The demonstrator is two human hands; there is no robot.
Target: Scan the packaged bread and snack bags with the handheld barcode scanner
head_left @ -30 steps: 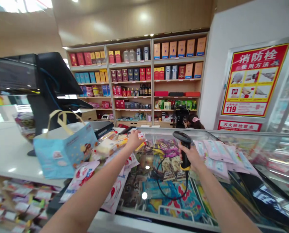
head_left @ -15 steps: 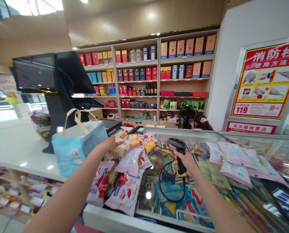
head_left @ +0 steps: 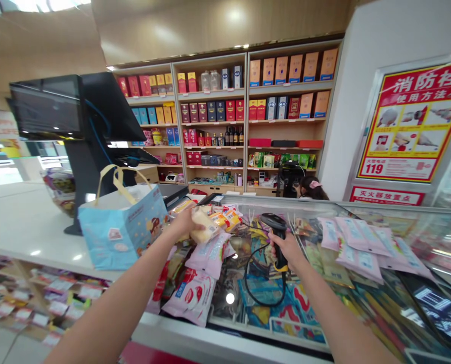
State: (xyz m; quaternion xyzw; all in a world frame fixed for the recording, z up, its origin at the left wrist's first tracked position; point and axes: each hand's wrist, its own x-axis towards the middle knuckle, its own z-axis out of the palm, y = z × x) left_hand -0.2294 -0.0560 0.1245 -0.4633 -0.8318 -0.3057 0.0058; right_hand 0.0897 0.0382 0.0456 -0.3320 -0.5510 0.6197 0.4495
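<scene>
My right hand (head_left: 286,247) is wrapped around the handle of a black barcode scanner (head_left: 274,221), held above the glass counter with its cable looping below. My left hand (head_left: 185,222) grips a pale yellow packaged snack (head_left: 204,226), tilted over a heap of packets. In that heap lie yellow-orange packets (head_left: 231,221) and pink-white snack bags with red pictures (head_left: 193,296). A light blue carrier bag (head_left: 111,227) with cream handles stands just left of my left hand. To the right of the scanner, several pink-and-blue packets (head_left: 362,237) lie on the glass.
A black checkout terminal (head_left: 77,151) stands on the white counter (head_left: 5,217) at left. More packets fill the glass-topped case (head_left: 256,344). Beyond are stocked shelves (head_left: 216,96) and a person (head_left: 311,188). A dark phone-like screen (head_left: 434,308) lies at lower right.
My left hand has lifted and tilted the pale yellow packaged snack, moving slightly right. A pink-white bag beside it has shifted. My right hand still holds the scanner in nearly the same place.
</scene>
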